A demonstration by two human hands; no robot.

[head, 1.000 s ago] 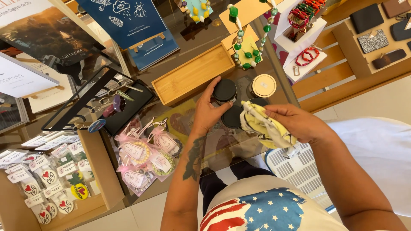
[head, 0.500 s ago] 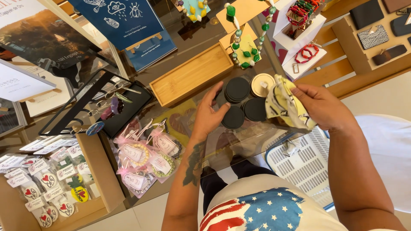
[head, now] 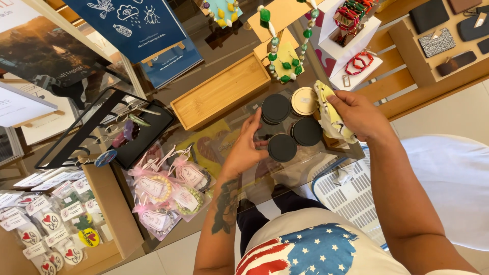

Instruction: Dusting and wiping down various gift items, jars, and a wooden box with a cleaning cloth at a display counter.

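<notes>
The fingers (head: 258,133) of the left hand (head: 245,147) are curling loosely, not closed on anything, their tips touching the edge of the nearest black round lid (head: 282,147) on the glass tabletop (head: 232,61). The fingers (head: 340,102) of the right hand (head: 359,116) are gripping a crumpled yellow-and-white cloth (head: 328,113), which is hanging down past the knuckles just beside the lids.

Four round lids are sitting close together between the hands: that near one, a second black lid (head: 306,131) beside it, a third black lid (head: 275,108) behind, and a pale tan lid (head: 304,101) touching the cloth. Whether jars are standing under them is impossible to tell from above.

Just behind the lids an empty wooden tray (head: 220,90) is lying at a slant. Green bead necklaces (head: 285,65) are hanging on a card stand beyond, with red bracelets (head: 359,61) on a white box. Left of the wrist, pink-ribboned bracelet bags (head: 168,191) are lying in a heap, near a black tray (head: 140,137) of small trinkets.

Reflections in the glass are blurring what lies beneath it, and a white basket (head: 351,196) is only partly showing under the right forearm.
</notes>
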